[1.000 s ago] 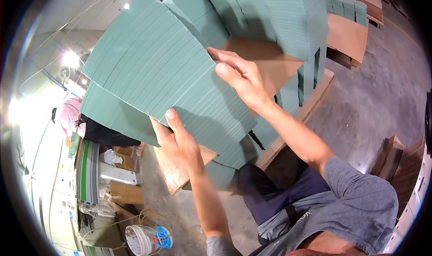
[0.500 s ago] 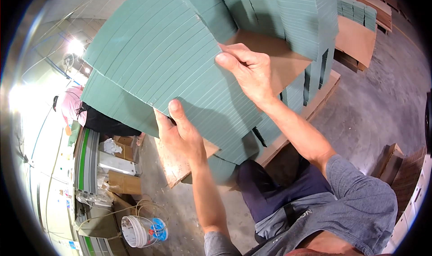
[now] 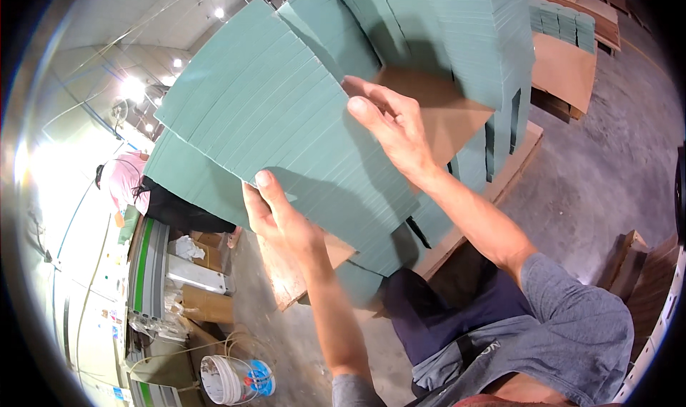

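A tall stack of pale green cardboard sheets (image 3: 264, 100) rises in front of me, its layered edges facing me. My left hand (image 3: 282, 217) grips its lower left edge, thumb on the near face and fingers bent round the side. Higher up on the opposite edge is my right hand (image 3: 396, 125), with the thumb against the near face and fingers along the side, partly hidden. More green stacks (image 3: 400, 21) stand behind and to the right. Between them lies a brown cardboard sheet (image 3: 436, 117) on a lower level.
A wooden pallet (image 3: 286, 282) sits under the stacks. At the lower left is a white bucket (image 3: 220, 380) beside a blue object and a loose hose. A person in pink (image 3: 125, 182) bends over at the left, near long grey profiles (image 3: 146, 264). Another loaded pallet (image 3: 564, 71) stands far right.
The view has shifted slightly, so the stack and the person at left appear lower and further right. The right hand's fingers have straightened a little; both hands stay at the stack's edges.
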A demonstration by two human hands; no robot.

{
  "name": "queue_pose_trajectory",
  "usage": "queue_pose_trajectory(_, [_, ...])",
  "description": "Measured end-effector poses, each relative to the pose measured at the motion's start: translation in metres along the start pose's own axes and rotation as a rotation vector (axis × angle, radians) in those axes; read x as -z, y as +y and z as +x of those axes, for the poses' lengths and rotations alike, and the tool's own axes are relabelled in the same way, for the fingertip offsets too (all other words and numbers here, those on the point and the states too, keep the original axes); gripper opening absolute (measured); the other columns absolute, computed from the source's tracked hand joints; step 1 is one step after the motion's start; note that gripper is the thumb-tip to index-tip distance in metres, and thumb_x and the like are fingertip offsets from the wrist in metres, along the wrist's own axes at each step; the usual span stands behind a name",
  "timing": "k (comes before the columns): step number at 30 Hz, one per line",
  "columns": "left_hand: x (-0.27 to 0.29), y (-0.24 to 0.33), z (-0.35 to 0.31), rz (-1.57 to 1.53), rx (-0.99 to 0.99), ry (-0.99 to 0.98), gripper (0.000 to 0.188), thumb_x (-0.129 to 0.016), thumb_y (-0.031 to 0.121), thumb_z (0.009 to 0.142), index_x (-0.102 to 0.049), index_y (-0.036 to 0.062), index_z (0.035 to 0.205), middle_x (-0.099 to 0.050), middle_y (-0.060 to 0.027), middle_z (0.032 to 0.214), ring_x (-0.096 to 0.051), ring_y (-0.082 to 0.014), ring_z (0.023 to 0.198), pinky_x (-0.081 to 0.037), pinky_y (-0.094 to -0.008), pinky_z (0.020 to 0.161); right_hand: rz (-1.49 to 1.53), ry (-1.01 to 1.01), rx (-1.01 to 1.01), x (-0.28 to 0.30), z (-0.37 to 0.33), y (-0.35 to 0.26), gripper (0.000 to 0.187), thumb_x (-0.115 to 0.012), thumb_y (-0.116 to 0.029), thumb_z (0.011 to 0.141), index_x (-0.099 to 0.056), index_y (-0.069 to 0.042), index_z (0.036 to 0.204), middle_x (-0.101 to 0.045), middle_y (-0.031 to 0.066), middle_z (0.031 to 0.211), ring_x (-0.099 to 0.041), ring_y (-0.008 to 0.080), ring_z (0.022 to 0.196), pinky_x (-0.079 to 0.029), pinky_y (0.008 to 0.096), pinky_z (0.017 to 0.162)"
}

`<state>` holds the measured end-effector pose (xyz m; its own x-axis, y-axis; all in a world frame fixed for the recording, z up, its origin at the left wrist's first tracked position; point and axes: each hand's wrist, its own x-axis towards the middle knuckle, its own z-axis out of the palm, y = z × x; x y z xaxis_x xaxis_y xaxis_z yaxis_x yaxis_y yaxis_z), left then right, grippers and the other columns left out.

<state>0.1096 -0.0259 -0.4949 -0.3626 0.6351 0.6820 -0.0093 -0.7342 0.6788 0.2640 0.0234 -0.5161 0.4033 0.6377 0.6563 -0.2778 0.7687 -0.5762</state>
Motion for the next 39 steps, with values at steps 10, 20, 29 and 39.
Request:
queue_pose_trajectory(10, [-0.001, -0.001, 0.006, 0.095, -0.075, 0.019, 0.036, -0.061, 0.033, 0.104, -0.064, -0.0027, 0.108, -0.063, -0.0034, 0.097, -0.054, -0.0122, 0.09, -0.045, -0.0277, 0.082, -0.176, -0.096, -0.033, 0.001, 0.007, -0.012, 0.057, -0.067, -0.047, 0.097, -0.07, 0.003, 0.124, -0.072, 0.0124, 0.096, -0.063, 0.016, 0.091, -0.051, 0.0304, 0.081])
queue_pose_trajectory(20, [0.005, -0.006, 0.005, 0.158, -0.108, -0.018, 0.043, -0.059, 0.038, 0.105, -0.061, -0.0045, 0.108, -0.057, -0.0012, 0.09, -0.048, -0.0109, 0.085, -0.042, -0.025, 0.08, -0.088, -0.108, 0.008, 0.005, 0.004, 0.003, 0.046, -0.065, -0.038, 0.1, -0.07, 0.002, 0.122, -0.074, 0.0149, 0.107, -0.066, 0.0179, 0.099, -0.051, 0.031, 0.084])
queue_pose_trajectory(29, [0.014, -0.025, -0.013, 0.141, -0.144, 0.006, 0.061, -0.051, 0.033, 0.108, -0.04, -0.0114, 0.149, -0.055, -0.0195, 0.139, -0.054, -0.0233, 0.122, -0.043, -0.0344, 0.104, -0.139, -0.183, 0.048, 0.041, -0.032, 0.028, 0.035, -0.067, -0.025, 0.099, -0.07, 0.001, 0.122, -0.073, 0.016, 0.11, -0.068, 0.0209, 0.103, -0.051, 0.0307, 0.088])
queue_pose_trajectory(39, [0.013, -0.018, 0.003, 0.097, -0.081, 0.021, 0.054, -0.053, 0.03, 0.107, -0.047, -0.0098, 0.142, -0.059, -0.0179, 0.131, -0.056, -0.0222, 0.114, -0.046, -0.0353, 0.099, -0.264, -0.229, 0.03, 0.075, -0.064, 0.043, 0.037, -0.071, -0.019, 0.096, -0.068, 0.0, 0.127, -0.071, 0.0146, 0.12, -0.067, 0.0213, 0.102, -0.055, 0.0322, 0.088])
